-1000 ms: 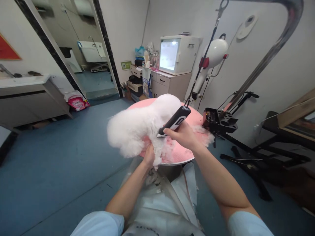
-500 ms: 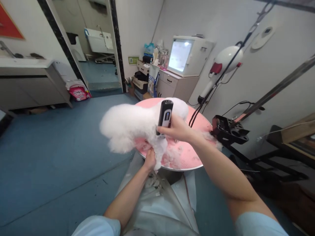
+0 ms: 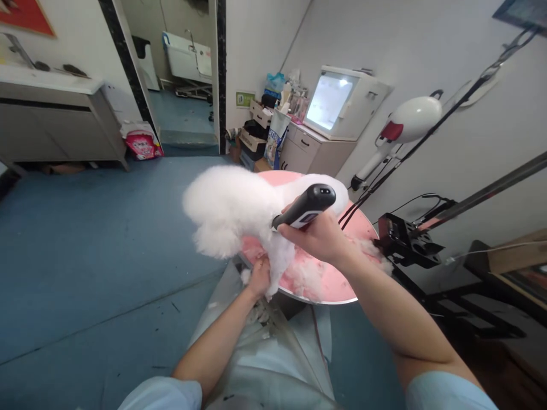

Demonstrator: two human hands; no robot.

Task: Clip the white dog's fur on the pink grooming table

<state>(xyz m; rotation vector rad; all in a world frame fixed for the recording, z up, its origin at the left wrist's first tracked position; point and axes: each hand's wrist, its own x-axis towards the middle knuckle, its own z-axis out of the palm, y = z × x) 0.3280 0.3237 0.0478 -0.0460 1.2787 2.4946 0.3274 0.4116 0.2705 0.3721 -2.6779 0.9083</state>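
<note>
A fluffy white dog (image 3: 233,196) stands on a round pink grooming table (image 3: 337,285). My right hand (image 3: 322,236) is closed around black hair clippers (image 3: 305,206), their head touching the coat at the top of the near leg. The clippers lean, with the butt end up to the right. Low on that same leg (image 3: 278,259), my left hand (image 3: 260,276) grips it at the table's near edge; its fingertips are partly hidden. Loose white fur (image 3: 308,276) lies on the table beside the leg.
A black tool holder (image 3: 405,242) and a slanting metal post (image 3: 482,196) stand right of the table. Dark straps (image 3: 371,191) come down to its right side. Behind are a white cabinet with a lit window (image 3: 329,99) and a white dryer (image 3: 414,119).
The clippers have gone from nearly upright to tilted right, and their head has moved up the leg. Cut fur has dropped from it. My left hand keeps its grip; the view has shifted slightly.
</note>
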